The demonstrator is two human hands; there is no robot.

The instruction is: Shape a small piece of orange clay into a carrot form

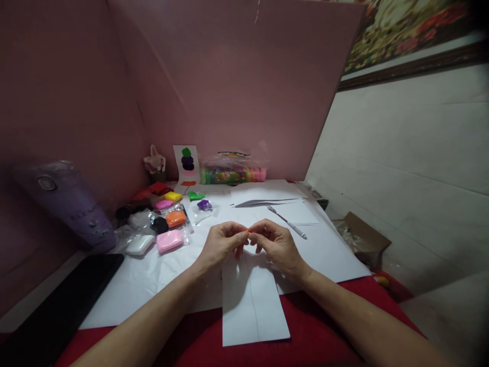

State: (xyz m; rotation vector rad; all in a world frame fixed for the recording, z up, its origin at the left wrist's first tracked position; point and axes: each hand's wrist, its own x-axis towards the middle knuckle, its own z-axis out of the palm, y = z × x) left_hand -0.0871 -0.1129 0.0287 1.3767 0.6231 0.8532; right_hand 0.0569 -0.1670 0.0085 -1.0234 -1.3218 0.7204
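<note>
My left hand (pixel 225 242) and my right hand (pixel 278 246) meet at the fingertips, both pinching a small orange piece (pixel 249 231) that is mostly hidden by the fingers. Below them lies a white paper sheet (pixel 252 306) with a thin line down it, its near end over the red cloth (pixel 202 339). A fork (pixel 288 223) rests on white paper to the right of my right hand. Left of my left hand are packets of soft clay: pink (pixel 170 241), orange (pixel 176 219), white (pixel 139 245) and black (pixel 159 225).
A purple bottle (pixel 82 209) and a black flat object (pixel 72 300) are at the left. Further back are purple clay (pixel 204 205), green clay (pixel 196 195), a card with coloured patches (pixel 186 178) and a bag of coloured sticks (pixel 233 176). An open cardboard box (pixel 367 239) sits right.
</note>
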